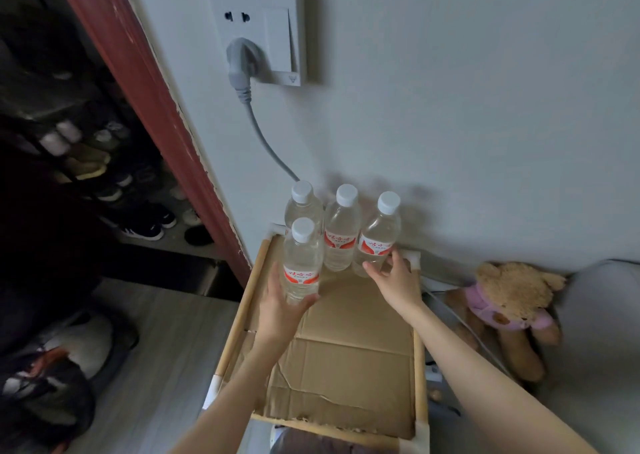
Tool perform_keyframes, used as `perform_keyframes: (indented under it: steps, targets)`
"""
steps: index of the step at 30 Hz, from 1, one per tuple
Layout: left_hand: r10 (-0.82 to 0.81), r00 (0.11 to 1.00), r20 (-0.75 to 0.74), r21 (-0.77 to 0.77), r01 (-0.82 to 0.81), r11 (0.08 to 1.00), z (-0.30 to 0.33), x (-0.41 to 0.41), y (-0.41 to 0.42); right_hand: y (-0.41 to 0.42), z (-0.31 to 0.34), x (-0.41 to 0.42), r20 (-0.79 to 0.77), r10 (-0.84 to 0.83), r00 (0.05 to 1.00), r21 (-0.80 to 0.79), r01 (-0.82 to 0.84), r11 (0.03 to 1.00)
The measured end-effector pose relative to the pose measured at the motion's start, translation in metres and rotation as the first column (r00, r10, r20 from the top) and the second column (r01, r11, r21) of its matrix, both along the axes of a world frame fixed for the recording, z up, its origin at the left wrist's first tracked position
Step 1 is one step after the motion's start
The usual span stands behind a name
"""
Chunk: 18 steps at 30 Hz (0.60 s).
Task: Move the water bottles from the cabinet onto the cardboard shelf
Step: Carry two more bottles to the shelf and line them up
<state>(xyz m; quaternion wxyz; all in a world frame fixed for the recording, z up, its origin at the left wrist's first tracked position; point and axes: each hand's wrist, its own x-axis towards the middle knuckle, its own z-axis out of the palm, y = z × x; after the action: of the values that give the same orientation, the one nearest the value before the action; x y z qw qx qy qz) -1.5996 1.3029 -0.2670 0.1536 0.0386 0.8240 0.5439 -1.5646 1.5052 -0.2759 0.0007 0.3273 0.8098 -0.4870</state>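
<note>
Several clear water bottles with white caps and red labels stand upright at the far end of the cardboard shelf (349, 356), against the wall. My left hand (282, 306) grips the front-left bottle (301, 263) around its lower half. Behind it stands another bottle (302, 202), partly hidden. A middle bottle (341, 232) stands free. My right hand (394, 280) holds the base of the right bottle (379, 235), fingers curled round it.
A wall socket (258, 27) with a grey plug and cable hangs above the bottles. An open dark cabinet (114, 183) with shoes is at the left, past a red door frame. A teddy bear (509, 301) sits right of the shelf.
</note>
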Motion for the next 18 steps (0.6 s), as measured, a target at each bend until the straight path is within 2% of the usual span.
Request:
perform_keyframes:
  steps: [3, 9, 18]
  targets:
    - [0.069, 0.997, 0.027, 0.006, -0.069, 0.998, -0.002, -0.003, 0.004, -0.003, -0.007, -0.004, -0.035, -0.043, 0.998, -0.01, 0.043, 0.999]
    - [0.106, 0.994, 0.025, -0.008, -0.106, 0.994, -0.008, -0.007, 0.001, -0.003, -0.01, -0.011, -0.04, -0.048, 0.998, 0.0, 0.048, 0.999]
    - [0.092, 0.996, 0.024, 0.003, -0.092, 0.996, -0.005, -0.015, 0.009, -0.004, -0.016, -0.013, -0.028, -0.066, 0.997, -0.039, 0.064, 0.997]
